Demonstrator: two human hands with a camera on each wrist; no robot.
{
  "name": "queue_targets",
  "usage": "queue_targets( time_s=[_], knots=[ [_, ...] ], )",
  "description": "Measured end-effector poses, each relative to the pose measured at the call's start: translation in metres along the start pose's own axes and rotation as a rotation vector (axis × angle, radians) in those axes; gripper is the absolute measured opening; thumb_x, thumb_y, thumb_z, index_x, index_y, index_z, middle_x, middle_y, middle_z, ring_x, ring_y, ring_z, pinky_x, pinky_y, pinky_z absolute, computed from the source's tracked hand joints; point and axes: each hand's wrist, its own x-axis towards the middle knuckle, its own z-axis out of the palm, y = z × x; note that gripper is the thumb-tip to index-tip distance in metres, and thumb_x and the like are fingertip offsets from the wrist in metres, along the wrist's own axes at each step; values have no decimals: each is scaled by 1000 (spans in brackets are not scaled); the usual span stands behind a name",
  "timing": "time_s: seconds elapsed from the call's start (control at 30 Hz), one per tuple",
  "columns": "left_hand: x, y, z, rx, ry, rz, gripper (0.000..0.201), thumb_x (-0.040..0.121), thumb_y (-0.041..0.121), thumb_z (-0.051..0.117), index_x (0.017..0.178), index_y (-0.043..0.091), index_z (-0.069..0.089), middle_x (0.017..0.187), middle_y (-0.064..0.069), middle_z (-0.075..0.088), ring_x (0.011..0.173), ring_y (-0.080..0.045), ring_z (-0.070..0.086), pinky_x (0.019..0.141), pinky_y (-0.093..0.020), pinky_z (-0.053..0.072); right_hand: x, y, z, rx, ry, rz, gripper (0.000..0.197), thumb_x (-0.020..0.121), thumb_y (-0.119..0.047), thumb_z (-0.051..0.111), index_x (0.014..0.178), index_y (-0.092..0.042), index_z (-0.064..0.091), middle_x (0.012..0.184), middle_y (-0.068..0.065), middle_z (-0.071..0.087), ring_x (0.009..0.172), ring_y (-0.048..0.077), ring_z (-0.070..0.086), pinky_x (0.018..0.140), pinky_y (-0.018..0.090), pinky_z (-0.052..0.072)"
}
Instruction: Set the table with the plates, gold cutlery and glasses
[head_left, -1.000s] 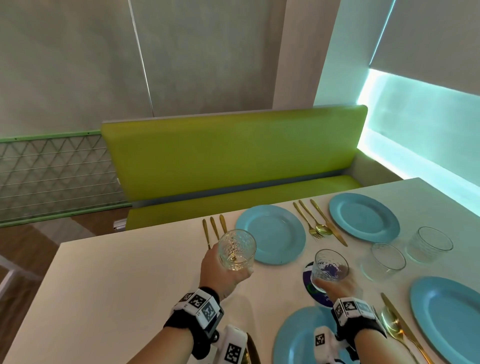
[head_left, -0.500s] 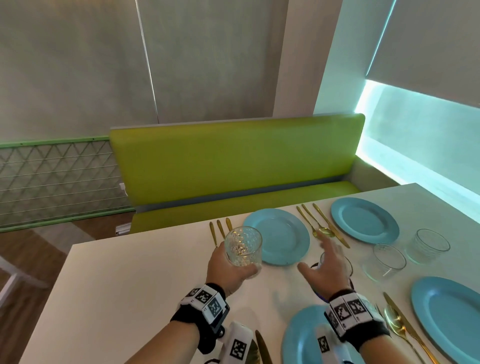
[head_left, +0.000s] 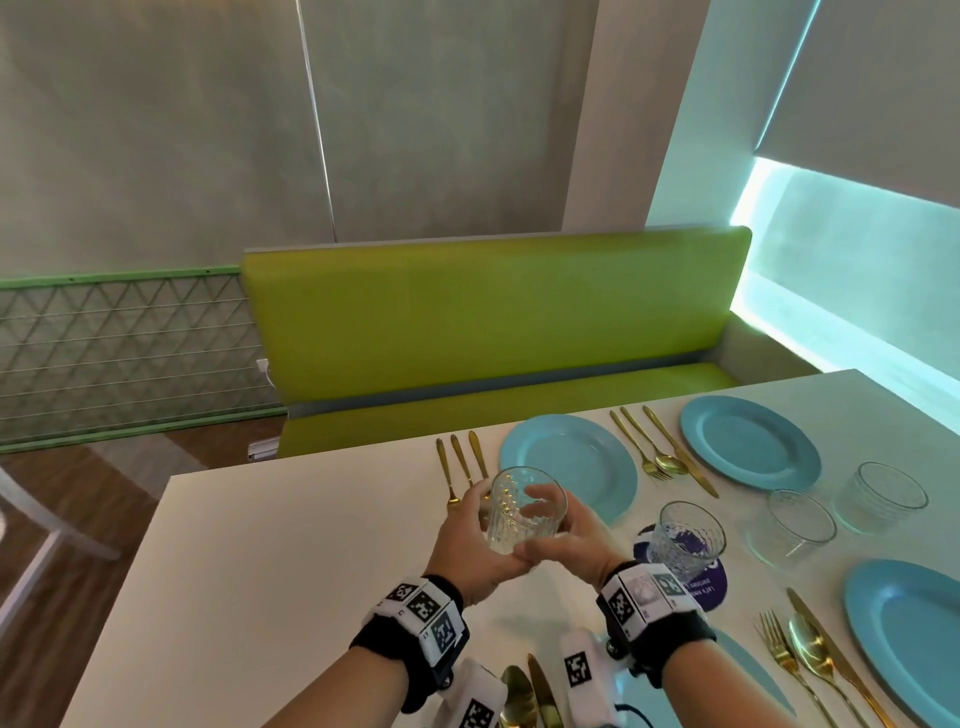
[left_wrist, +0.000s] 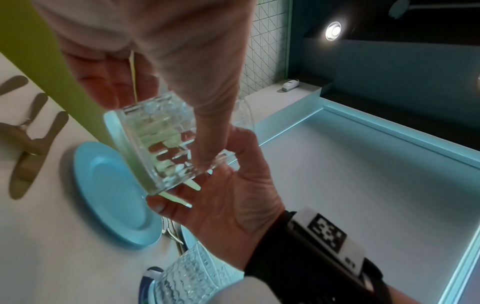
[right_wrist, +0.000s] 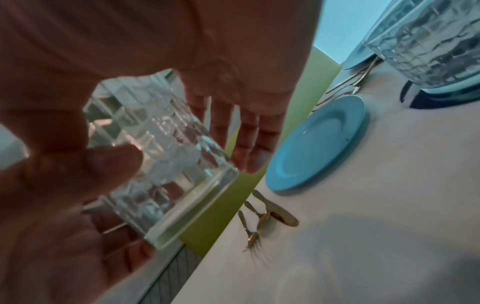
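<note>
From the head view, I see my left hand (head_left: 470, 540) and right hand (head_left: 569, 540) both wrapped around an empty cut glass (head_left: 524, 512), held above the white tabletop (head_left: 291, 545) beside a blue plate (head_left: 571, 465); the hands hide its base. A second empty glass (head_left: 685, 538) stands on a purple coaster (head_left: 711, 592). The left wrist view shows the glass tilted, fingers of each grip curled round it. The right wrist view, blurred, adds the gold cutlery (right_wrist: 262, 218) beyond.
</note>
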Motion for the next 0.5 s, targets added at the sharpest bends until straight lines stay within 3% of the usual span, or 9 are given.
queue_targets(
  time_s=[0.07,0.17,0.23,0.33,0.5],
  knots=[
    [2,-5,1,35,-34,-23,100,61,27,86,143,22,30,129,0,55,109,-11,54,86,-15,45,0,7,4,-14,59,18,76,32,-37,75,103,-28,52,99,-3,63,91,12,62,78,21,50],
    [4,-6,1,107,-75,-71,107,61,27,86,147,19,23,144,-2,43,122,-16,49,98,-27,44,6,25,6,-35,152,74,75,31,-41,77,101,-28,51,100,1,63,97,20,62,88,33,51],
    [5,-7,0,164,-80,-111,103,65,25,83,147,17,22,148,-3,37,129,-19,45,103,-30,41,8,35,7,-69,195,122,67,41,-34,85,98,-28,50,101,1,62,99,21,60,94,38,49],
    [6,-14,-4,204,-50,-156,87,73,23,79,144,17,29,144,-4,40,123,-19,50,100,-27,42,11,50,7,-131,271,186,61,58,-20,86,104,-22,47,100,0,59,99,21,57,92,35,48],
    [6,-24,-14,239,-7,-189,60,79,24,72,132,17,44,131,-2,51,100,-13,54,85,-20,43,11,67,10,-173,328,252,65,58,-18,87,111,-17,48,103,1,56,103,24,58,94,39,49]
  ],
)
